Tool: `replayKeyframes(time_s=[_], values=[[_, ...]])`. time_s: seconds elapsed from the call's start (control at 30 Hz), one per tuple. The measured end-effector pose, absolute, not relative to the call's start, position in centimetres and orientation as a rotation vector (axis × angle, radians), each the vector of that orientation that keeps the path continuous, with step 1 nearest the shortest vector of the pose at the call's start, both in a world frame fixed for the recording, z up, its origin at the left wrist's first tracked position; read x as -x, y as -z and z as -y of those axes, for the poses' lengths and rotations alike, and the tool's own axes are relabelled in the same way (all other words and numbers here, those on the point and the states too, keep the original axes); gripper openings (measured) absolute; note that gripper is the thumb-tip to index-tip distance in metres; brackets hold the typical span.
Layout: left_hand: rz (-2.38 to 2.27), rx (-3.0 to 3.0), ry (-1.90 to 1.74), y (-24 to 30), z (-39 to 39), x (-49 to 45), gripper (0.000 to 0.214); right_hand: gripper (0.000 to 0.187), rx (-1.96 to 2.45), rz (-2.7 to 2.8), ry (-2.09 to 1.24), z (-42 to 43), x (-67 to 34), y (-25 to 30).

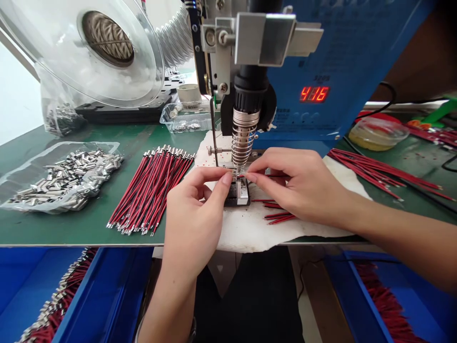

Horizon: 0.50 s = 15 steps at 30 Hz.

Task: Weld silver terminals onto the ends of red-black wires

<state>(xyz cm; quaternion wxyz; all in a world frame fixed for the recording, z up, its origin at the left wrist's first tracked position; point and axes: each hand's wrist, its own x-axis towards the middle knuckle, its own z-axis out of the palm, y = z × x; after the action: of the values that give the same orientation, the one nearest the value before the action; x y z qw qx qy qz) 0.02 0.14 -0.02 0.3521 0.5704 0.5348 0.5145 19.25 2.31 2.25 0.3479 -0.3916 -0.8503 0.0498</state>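
Observation:
My left hand (194, 202) pinches thumb and forefinger at the small metal fixture (238, 193) under the heat-gun nozzle (243, 143); what it grips is too small to name. My right hand (298, 183) pinches a red-and-black wire (264, 176) and holds its tip at the same fixture. Both fingertips almost meet below the coiled nozzle. A few loose wires (278, 216) lie on the white cloth (250, 231) under my right hand.
A bundle of red-black wires with metal tips (152, 190) lies left of the cloth. A bag of metal sleeves (60, 178) sits far left. More wires (378, 171) lie right. The blue machine (339, 71) shows 416. Blue bins (89, 295) hang below the table edge.

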Motion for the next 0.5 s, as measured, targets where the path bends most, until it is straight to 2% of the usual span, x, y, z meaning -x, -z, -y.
replayKeyframes(time_s=[0.3,0.5], values=[[-1.367,-1.509,-1.331,0.18,-0.14,0.09,0.024,0.006,0.944,2.21,-0.052,-2.49,-19.51,-2.19],[-1.37,-1.493,-1.322,0.12,-0.1,0.13,0.024,0.009,0.94,2.219,-0.036,-2.48,-19.58,-2.3]])
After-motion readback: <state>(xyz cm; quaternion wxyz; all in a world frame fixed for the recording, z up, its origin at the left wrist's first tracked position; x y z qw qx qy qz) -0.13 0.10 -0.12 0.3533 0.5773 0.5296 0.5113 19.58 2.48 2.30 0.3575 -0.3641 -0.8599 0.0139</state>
